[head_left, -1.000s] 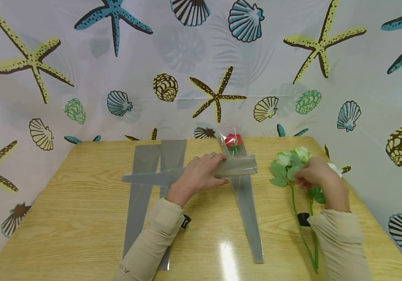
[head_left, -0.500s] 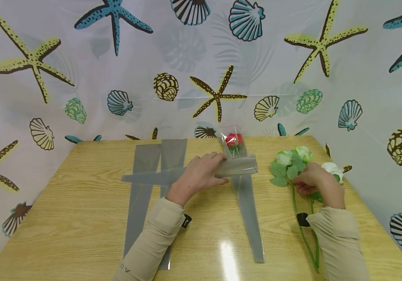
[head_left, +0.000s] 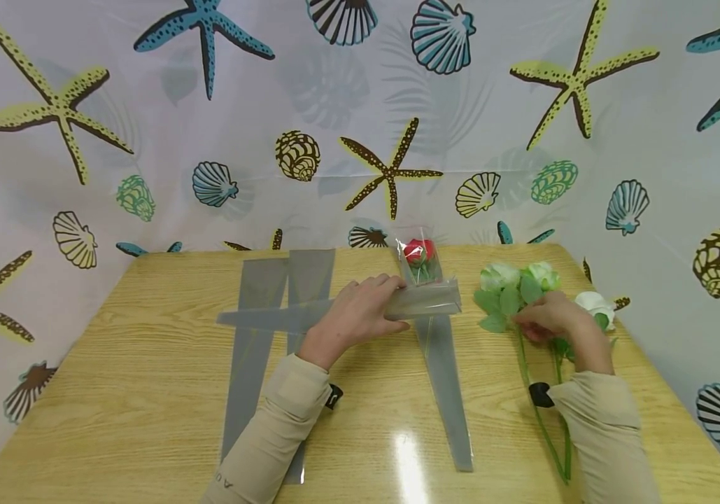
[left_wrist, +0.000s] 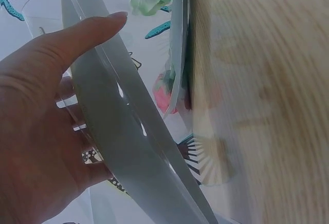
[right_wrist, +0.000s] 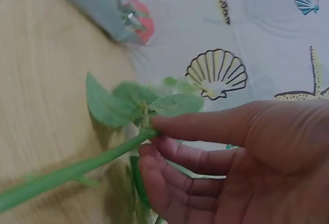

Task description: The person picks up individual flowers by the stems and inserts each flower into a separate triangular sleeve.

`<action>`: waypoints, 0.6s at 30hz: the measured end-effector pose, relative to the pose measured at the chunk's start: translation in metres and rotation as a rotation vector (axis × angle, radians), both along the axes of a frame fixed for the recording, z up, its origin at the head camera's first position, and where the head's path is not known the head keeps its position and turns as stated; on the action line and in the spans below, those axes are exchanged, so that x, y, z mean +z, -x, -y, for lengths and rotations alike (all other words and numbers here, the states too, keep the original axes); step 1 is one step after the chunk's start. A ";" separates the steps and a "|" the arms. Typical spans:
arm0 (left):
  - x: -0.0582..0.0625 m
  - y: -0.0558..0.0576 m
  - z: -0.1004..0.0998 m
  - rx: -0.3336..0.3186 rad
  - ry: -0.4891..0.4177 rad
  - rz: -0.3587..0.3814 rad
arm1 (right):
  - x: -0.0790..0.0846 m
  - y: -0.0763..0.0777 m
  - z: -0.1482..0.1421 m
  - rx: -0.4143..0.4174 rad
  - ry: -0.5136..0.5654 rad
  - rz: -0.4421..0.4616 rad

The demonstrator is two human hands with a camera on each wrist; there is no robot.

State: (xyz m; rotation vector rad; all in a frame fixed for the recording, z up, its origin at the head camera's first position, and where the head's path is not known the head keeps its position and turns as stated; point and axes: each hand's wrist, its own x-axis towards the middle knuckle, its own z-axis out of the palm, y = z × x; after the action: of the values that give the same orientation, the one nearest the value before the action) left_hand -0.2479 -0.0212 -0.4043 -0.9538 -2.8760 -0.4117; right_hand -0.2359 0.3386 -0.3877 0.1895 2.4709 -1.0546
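Note:
In the head view my left hand point(head_left: 360, 311) holds a clear greyish plastic flower sleeve point(head_left: 425, 301) across the middle of the table. The left wrist view shows the thumb over one face of this sleeve and the fingers behind it. At the right, my right hand point(head_left: 555, 320) pinches a pale green artificial flower point(head_left: 498, 277) by its green stem point(right_wrist: 77, 170), just under the leaves. A second pale green flower point(head_left: 544, 275) lies beside it, and a white flower point(head_left: 595, 305) lies to the right, partly hidden by the hand.
A red rose point(head_left: 419, 250) in a clear sleeve point(head_left: 448, 392) lies beyond and below the held sleeve. Two flat grey sleeves point(head_left: 252, 371) lie left of it on the wooden table point(head_left: 133, 392). A patterned cloth point(head_left: 246, 126) hangs along the back and sides.
My right hand has moved slightly left, and the pinched pale green flower has shifted left, away from the other one. More of the white flower shows. My left hand has stayed in place.

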 end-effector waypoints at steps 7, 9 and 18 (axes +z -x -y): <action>0.000 0.000 0.001 -0.001 0.004 0.028 | 0.024 -0.006 0.003 -0.064 0.169 -0.143; 0.000 0.000 0.001 -0.005 0.003 0.034 | 0.033 -0.010 0.005 -0.106 0.222 -0.215; -0.001 0.001 0.004 -0.017 0.022 0.077 | 0.068 -0.033 0.011 -0.428 0.540 -0.576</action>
State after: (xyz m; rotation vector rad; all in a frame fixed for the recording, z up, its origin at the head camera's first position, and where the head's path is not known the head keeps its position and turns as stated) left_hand -0.2485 -0.0252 -0.4052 -0.9880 -2.9489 -0.4284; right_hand -0.2025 0.3281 -0.3196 0.2785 2.5497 -2.1735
